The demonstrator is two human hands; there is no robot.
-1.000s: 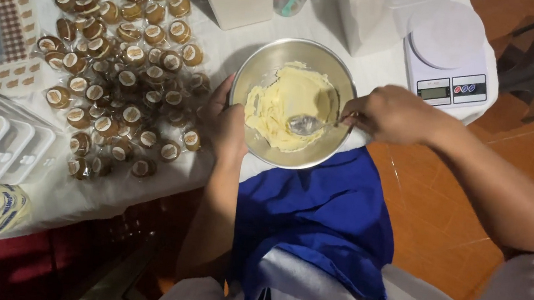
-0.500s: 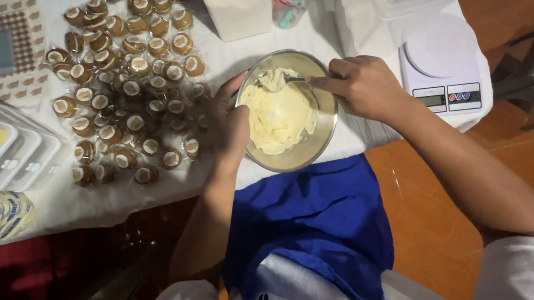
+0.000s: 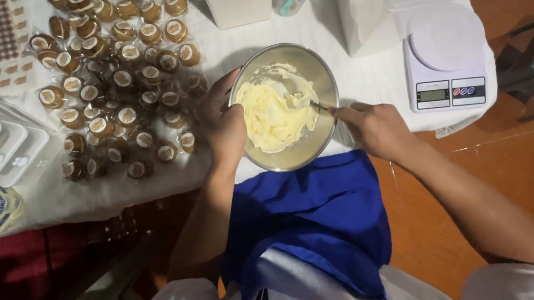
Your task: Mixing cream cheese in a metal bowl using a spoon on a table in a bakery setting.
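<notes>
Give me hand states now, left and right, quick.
Left hand: curled against the rim of the metal bowl, gripping it.
Right hand: closed on the handle of a spoon that reaches into the pale cream.

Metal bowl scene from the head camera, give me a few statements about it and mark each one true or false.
1. The left hand grips the rim of the metal bowl. True.
2. The bowl is empty. False: it holds pale yellow cream.
3. The right hand holds a spoon that reaches into the bowl. True.
4. The kitchen scale sits left of the bowl. False: it stands to the right, beyond the right hand.
5. Many small wrapped brown sweets lie on the white tablecloth to the left of the bowl. True.
6. The scale has a bowl on its plate. False: its round plate is bare.
</notes>
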